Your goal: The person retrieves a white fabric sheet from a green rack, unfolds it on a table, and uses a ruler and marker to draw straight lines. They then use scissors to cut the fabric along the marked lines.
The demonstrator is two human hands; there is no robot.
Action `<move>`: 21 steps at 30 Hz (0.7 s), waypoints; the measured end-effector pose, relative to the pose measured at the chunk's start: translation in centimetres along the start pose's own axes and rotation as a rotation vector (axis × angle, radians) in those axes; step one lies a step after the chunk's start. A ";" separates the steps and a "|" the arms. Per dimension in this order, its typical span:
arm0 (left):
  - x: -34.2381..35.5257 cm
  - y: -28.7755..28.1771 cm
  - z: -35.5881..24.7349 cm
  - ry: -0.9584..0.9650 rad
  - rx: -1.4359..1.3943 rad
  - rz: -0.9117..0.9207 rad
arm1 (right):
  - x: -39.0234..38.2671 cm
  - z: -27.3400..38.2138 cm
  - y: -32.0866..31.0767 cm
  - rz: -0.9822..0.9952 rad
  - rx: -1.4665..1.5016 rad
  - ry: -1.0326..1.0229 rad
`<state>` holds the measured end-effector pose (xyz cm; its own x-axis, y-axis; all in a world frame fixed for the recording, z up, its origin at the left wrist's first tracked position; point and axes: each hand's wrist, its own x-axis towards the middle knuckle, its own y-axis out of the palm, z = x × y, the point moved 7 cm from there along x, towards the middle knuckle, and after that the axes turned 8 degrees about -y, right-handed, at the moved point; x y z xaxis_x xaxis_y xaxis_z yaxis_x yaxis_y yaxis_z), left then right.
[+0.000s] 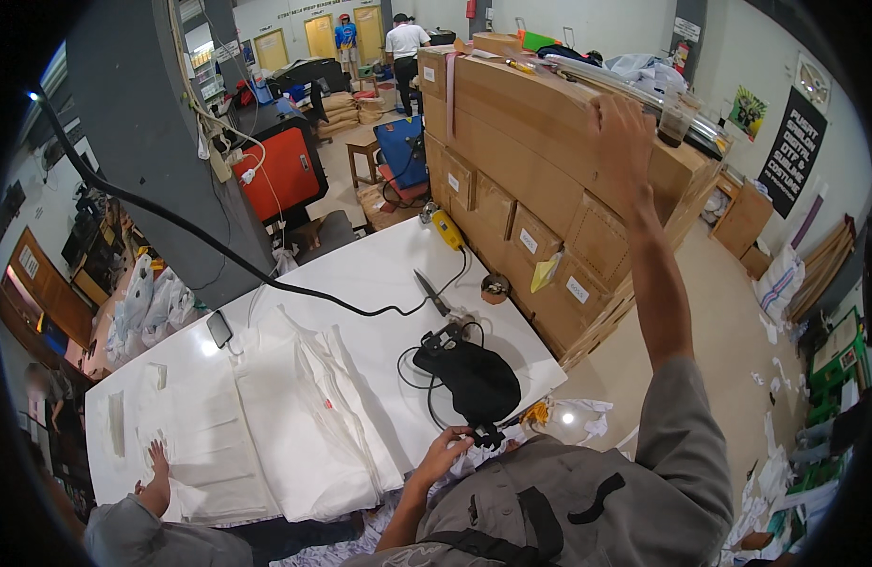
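My right hand (622,132) is raised at the top edge of a tall cardboard unit (521,99). Its fingers are curled, and what they hold, if anything, is hidden. Low in front of my body, my left hand (442,457) has its fingers bent together at the strap end of a black cloth bag (474,378). That bag lies on the white table (403,345) near its right corner, with a black cable looped beside it. A small dark device (443,338) rests against the bag's far end.
Folded white fabric (308,416) covers the table's left half, where a co-worker's hand (156,468) rests. A phone (220,329), a knife-like tool (430,291), a yellow device (446,230) and a tape roll (495,287) lie farther back. A cup (675,123) stands beyond my right hand.
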<state>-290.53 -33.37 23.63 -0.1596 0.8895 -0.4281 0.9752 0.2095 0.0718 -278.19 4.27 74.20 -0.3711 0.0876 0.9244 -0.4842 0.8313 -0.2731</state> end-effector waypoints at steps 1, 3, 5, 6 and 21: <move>0.2 0.1 0.0 0.032 -0.020 -0.004 | -0.9 0.9 -1.3 -0.036 0.071 0.006; 0.2 0.1 -0.1 0.075 -0.086 -0.002 | -3.7 2.2 -2.9 -0.062 0.202 0.010; 0.0 -0.1 -0.6 0.100 -0.179 0.008 | -8.4 3.2 -3.0 -0.010 0.461 0.158; 0.1 -0.3 -0.7 0.101 -0.237 0.008 | -11.7 3.6 -2.6 0.035 0.657 0.311; -1.8 0.3 -5.5 0.126 -0.323 -0.316 | -51.4 25.1 -9.2 1.456 2.030 0.872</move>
<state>-290.83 -32.66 29.38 -0.4779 0.7999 -0.3630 0.7812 0.5760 0.2408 -274.54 -21.69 22.49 -0.9456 0.2827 -0.1612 -0.3112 -0.9302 0.1944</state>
